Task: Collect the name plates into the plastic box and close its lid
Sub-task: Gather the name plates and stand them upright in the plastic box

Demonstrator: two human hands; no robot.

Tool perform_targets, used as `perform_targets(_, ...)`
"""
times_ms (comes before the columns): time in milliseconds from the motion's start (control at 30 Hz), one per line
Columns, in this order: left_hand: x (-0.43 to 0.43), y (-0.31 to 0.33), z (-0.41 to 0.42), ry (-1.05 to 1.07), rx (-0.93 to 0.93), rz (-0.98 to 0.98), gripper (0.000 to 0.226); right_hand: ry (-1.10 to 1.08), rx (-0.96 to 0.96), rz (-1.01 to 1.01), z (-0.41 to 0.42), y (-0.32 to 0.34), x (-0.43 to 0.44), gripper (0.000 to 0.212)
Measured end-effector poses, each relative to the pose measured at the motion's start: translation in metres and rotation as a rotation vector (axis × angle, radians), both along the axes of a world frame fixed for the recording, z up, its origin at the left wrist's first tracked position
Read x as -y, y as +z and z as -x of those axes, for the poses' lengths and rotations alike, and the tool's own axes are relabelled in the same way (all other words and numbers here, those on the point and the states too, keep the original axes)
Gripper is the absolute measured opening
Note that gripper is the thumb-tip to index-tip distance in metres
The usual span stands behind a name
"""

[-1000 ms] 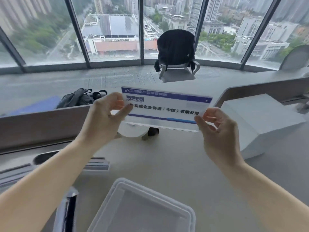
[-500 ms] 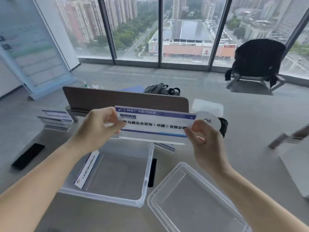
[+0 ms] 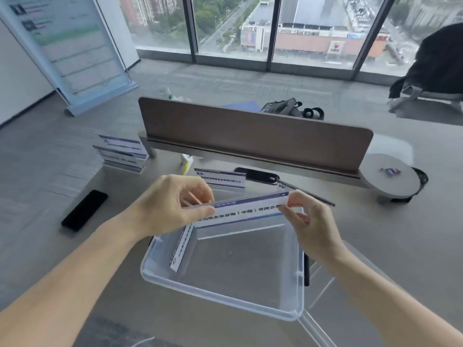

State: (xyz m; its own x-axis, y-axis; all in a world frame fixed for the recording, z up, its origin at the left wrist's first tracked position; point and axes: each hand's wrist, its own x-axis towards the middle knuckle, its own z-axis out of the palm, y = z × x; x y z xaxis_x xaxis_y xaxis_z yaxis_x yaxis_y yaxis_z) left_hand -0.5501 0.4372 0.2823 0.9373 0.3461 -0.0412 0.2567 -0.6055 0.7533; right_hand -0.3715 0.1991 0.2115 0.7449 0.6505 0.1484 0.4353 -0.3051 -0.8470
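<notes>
A white and blue name plate (image 3: 240, 212) hangs over the far side of the clear plastic box (image 3: 225, 300), tilted with its face down toward the box. My left hand (image 3: 172, 209) pinches its left end and my right hand (image 3: 310, 221) pinches its right end. One name plate (image 3: 181, 249) leans against the box's left inner wall. Another name plate (image 3: 220, 178) stands on the table just beyond the box. A stack of name plates (image 3: 122, 152) lies at the table's far left corner. The clear lid (image 3: 333, 291) lies to the right of the box, partly under my right forearm.
A brown divider panel (image 3: 250, 136) runs across the table behind the box. A black phone (image 3: 84, 210) lies at the left, a round white stand (image 3: 392, 177) at the right. A black strip (image 3: 258, 174) lies behind the standing plate. Beyond are a black bag (image 3: 288, 108) and a chair (image 3: 436, 71).
My view swung left from the window and chair down to the table. Both hands brought the plate down from chest height to just above the open box and tipped it flatter.
</notes>
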Motion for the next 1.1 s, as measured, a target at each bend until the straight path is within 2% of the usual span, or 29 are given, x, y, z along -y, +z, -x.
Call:
perform_targets(133, -0.003, -0.034, -0.024, -0.263, -0.288, -0.267, 0.01, 0.119, -0.062, 0.093, 0.002, -0.035, -0.028, 0.005)
perform_targets(200, -0.007, -0.063, -0.038, -0.3, -0.355, -0.344, 0.022, 0.146, -0.107, 0.134, 0.0, -0.057, -0.045, 0.007)
perform_targets(300, -0.017, -0.107, -0.046, -0.262, -0.409, -0.329, 0.032, 0.104, -0.145, 0.153, 0.0, -0.098, -0.07, 0.024)
perform_targets(400, -0.021, -0.141, -0.046, -0.176, -0.464, -0.275, 0.029, 0.003, -0.262, 0.169, 0.015, -0.137, -0.092, 0.022)
perform_targets(500, -0.021, -0.168, -0.041, -0.046, -0.512, -0.222, 0.029, -0.148, -0.391, 0.236, 0.037, -0.166, -0.108, 0.034)
perform_targets(600, -0.018, -0.191, -0.035, 0.075, -0.545, -0.183, 0.035, -0.237, -0.565, 0.385, 0.049, -0.191, -0.122, 0.037)
perform_targets(700, -0.015, -0.211, -0.029, 0.148, -0.575, -0.184, 0.037, -0.28, -0.828, 0.523, 0.061, -0.213, -0.138, 0.034)
perform_targets(767, -0.014, -0.222, -0.026, 0.178, -0.58, -0.202, 0.037, -0.275, -0.942, 0.503, 0.071, -0.227, -0.149, 0.032)
perform_targets(900, -0.012, -0.227, -0.027, 0.204, -0.564, -0.274, 0.038, -0.257, -0.861, 0.443, 0.087, -0.244, -0.164, 0.02)
perform_targets(1033, -0.019, -0.222, -0.029, 0.231, -0.584, -0.345, 0.026, -0.237, -0.885, 0.349, 0.098, -0.243, -0.166, 0.049)
perform_targets(1100, -0.024, -0.22, -0.027, 0.24, -0.597, -0.368, 0.023, -0.192, -0.922, 0.3, 0.1, -0.241, -0.167, 0.054)
